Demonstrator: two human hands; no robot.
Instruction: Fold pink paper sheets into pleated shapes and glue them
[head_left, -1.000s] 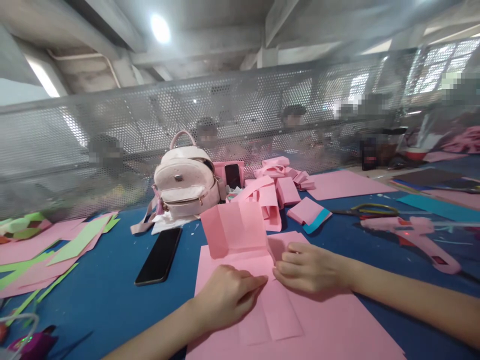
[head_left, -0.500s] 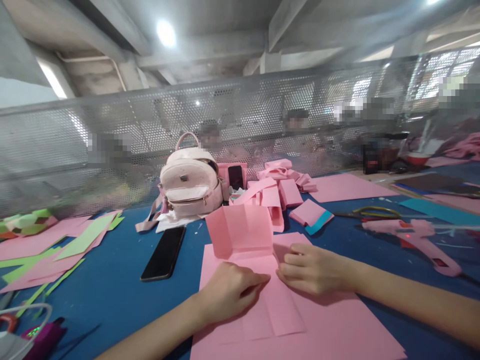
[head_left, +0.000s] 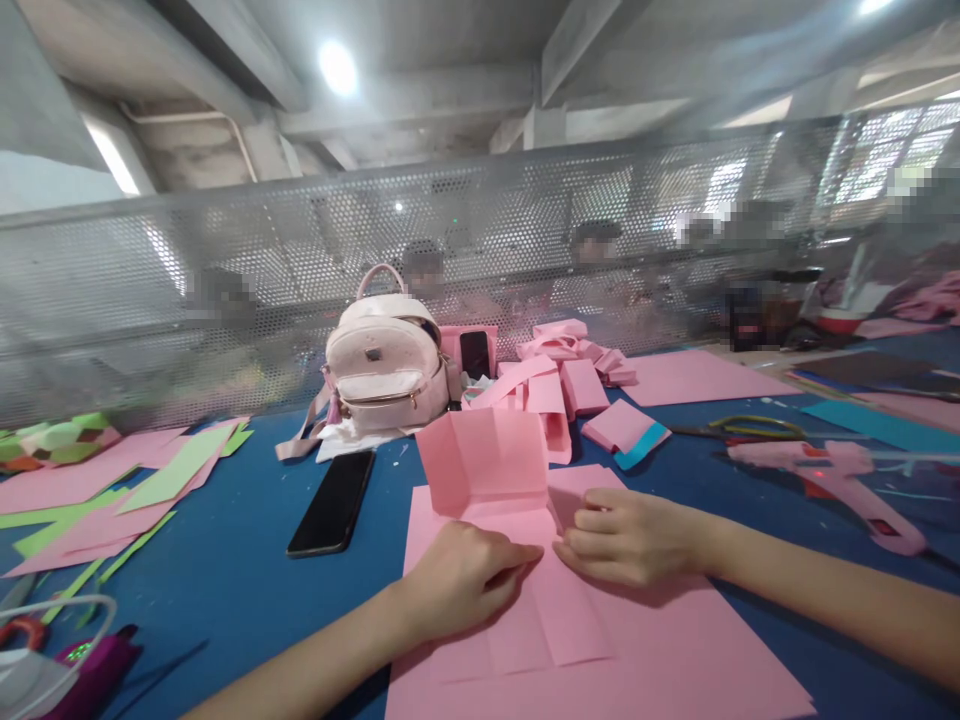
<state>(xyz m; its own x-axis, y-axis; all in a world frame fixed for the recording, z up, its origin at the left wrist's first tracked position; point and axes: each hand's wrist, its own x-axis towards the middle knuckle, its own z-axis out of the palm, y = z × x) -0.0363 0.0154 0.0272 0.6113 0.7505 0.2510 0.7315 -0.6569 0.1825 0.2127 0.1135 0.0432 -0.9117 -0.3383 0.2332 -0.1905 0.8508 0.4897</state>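
Left hand (head_left: 465, 580) and right hand (head_left: 626, 535), both curled shut, pinch the folded pink paper (head_left: 559, 625) at the near middle of the blue desk (head_left: 225, 560), where uneven pressure from the 2 could skew the crease.

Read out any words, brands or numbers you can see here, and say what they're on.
None readable.
The metal badge on the pink backpack: too small to read.
The black phone: dark screen, no text.
The pink paper: plain, unprinted.
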